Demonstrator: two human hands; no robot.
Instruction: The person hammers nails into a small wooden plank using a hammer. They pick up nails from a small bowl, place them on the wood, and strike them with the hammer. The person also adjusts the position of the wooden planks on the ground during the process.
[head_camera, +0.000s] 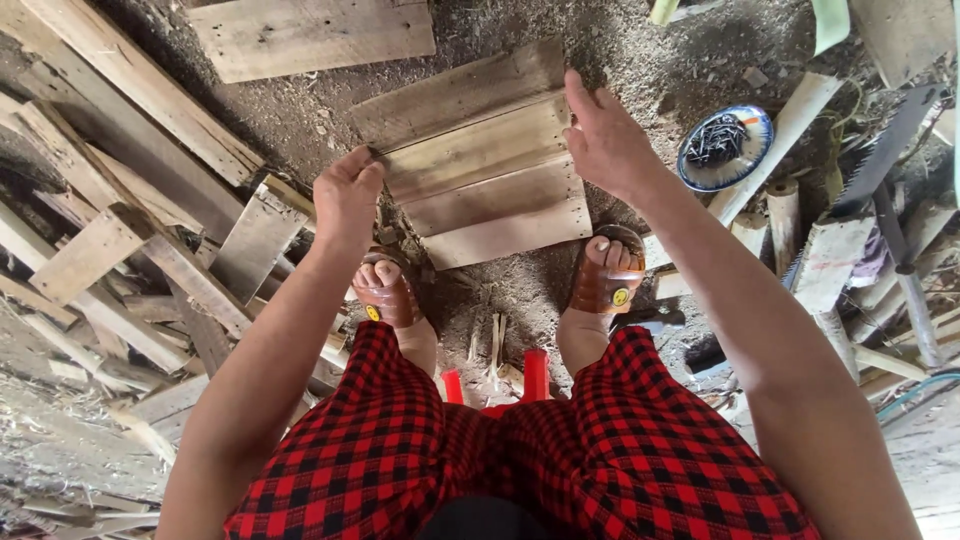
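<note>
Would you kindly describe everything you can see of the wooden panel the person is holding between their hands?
The wooden panel is made of four pale, weathered planks laid edge to edge, with a row of small nail heads along its right side. It lies tilted on the dirt ground, its near edge between the person's sandalled feet. The left hand grips its left edge, and the right hand rests open against its right edge. Nothing lies on top of it.

To your right a blue-rimmed plate (725, 148) holds dark nails, with a hand saw (880, 165) just beyond it. Loose wooden planks (130, 240) lie heaped on your left, across the dirt floor (650, 60).
</note>
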